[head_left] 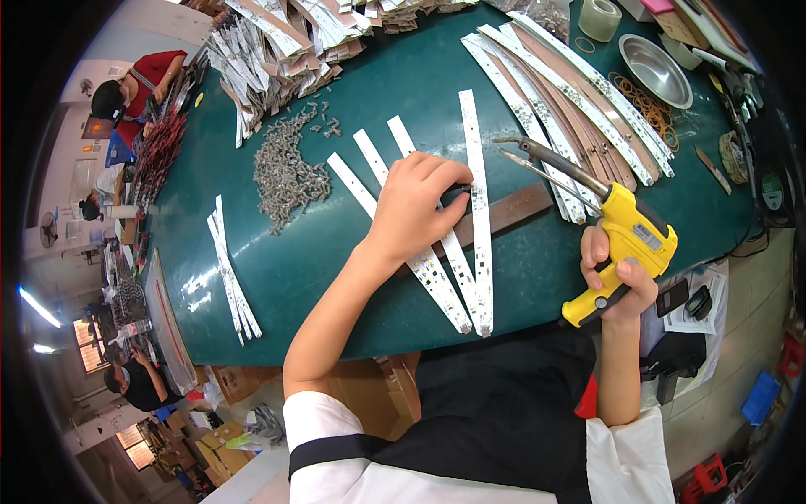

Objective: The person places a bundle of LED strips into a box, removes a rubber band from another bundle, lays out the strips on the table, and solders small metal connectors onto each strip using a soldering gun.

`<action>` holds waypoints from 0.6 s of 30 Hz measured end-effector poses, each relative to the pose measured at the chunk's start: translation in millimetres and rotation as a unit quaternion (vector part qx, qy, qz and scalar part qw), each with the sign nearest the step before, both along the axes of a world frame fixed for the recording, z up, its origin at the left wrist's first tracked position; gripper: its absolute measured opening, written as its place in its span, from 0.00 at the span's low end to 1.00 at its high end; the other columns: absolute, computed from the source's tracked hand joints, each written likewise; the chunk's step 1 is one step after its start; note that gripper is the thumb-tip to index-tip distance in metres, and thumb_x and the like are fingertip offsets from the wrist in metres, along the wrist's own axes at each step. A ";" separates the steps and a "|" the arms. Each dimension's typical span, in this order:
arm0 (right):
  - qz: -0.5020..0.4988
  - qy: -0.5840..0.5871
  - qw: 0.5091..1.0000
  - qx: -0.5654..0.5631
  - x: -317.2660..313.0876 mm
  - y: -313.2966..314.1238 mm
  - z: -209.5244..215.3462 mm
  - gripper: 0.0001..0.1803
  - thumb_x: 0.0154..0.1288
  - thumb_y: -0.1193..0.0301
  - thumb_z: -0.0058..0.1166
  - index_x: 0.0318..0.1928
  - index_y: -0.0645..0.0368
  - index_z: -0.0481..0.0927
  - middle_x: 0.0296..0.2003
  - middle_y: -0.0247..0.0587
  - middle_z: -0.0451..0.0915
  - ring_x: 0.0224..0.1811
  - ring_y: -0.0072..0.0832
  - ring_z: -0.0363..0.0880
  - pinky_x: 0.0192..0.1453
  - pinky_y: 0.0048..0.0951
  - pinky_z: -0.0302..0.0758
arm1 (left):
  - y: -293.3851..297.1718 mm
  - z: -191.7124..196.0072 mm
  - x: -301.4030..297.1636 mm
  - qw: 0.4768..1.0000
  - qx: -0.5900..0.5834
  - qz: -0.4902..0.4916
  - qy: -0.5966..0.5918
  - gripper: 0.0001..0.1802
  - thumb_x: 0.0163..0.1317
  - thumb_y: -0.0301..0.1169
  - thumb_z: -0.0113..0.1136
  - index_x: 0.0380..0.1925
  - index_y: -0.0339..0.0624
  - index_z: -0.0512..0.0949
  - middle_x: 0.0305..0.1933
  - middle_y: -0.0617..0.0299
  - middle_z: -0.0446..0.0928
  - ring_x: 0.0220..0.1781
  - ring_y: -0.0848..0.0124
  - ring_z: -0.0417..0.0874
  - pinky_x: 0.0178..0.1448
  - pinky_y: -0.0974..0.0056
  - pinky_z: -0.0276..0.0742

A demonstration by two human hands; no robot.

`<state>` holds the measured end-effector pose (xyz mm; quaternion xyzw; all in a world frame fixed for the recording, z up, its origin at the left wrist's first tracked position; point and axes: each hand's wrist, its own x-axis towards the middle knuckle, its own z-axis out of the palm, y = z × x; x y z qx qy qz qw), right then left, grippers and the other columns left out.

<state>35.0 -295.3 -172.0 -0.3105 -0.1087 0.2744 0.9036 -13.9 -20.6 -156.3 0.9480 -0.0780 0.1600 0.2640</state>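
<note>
My right hand (631, 290) is wrapped round the grip of a yellow soldering gun (642, 235). The gun's dark barrel and thin metal feed tube point up and left, their tips just right of an upright white LED circuit strip (479, 244). Over the fanned strips, my left hand (416, 202) is closed in a pinch beside that upright one. A small dark piece (461, 190) shows between its thumb and fingers, too hidden to name. More white LED strips (353, 183) pass beneath this hand, lying across a flat brown bar (514, 210).
Loose small metal parts (290, 168) are heaped left of the strips. Bundled strips (277, 50) pile up at the back, and more strips (579, 109) lie at the right. A metal bowl (655, 69), rubber bands (651, 109) and clear tape roll (599, 18) sit far right.
</note>
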 end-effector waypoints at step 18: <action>-0.027 0.022 0.999 -0.008 -4.6 -3.5 2.7 0.33 0.48 0.69 0.58 0.53 0.73 0.64 0.30 0.45 0.70 0.29 0.27 0.68 0.21 0.17 0.71 | 3.8 -5.3 12.6 0.990 0.059 -0.099 -0.080 0.07 0.44 0.27 0.67 0.23 0.46 0.77 0.30 0.66 0.74 0.37 0.64 0.75 0.38 0.60 0.70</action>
